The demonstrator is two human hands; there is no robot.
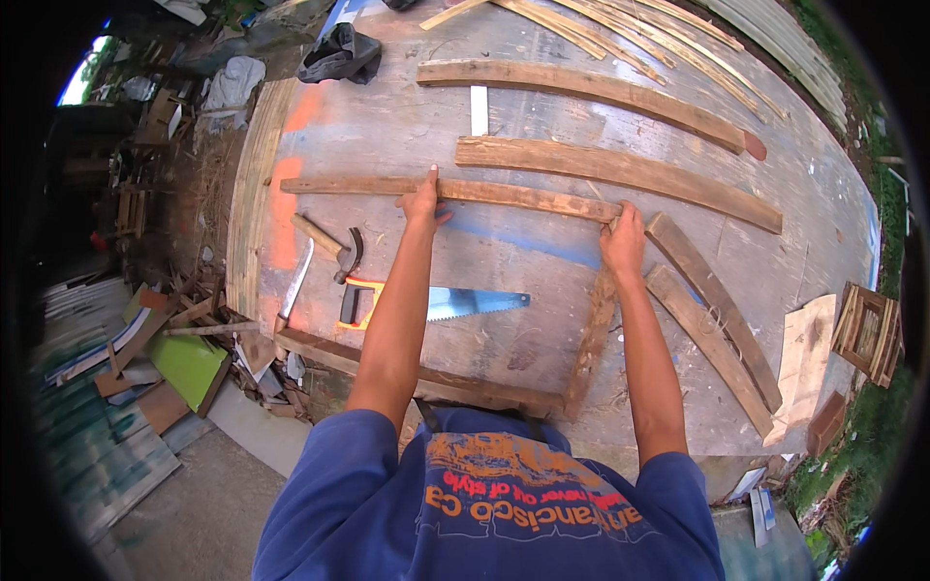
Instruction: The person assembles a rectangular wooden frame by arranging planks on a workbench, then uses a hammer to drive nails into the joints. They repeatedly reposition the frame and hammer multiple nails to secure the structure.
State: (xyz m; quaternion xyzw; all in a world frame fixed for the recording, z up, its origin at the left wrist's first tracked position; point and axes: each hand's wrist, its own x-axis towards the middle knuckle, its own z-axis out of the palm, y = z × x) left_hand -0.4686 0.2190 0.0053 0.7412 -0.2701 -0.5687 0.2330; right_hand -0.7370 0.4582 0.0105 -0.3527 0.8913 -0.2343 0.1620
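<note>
Head view: both bare arms reach forward over a large weathered plywood tabletop [542, 116]. The left hand [422, 205] lies flat with its fingers spread on a long, narrow strip of brown weathered wood [504, 196] that runs crosswise in front of the person. The right hand [622, 242] is closed around that strip's right end, just where a second rough brown slat [593, 334] meets it at a corner and runs back toward the person. Between the forearms lies a handsaw with an orange-and-black handle [441, 303] — its blade passes under the left arm. Left of the left hand rest a claw hammer with a wooden handle [329, 247] and a long-bladed knife [294, 287]. Beyond the hands lie two wider brown planks [620, 169].
</note>
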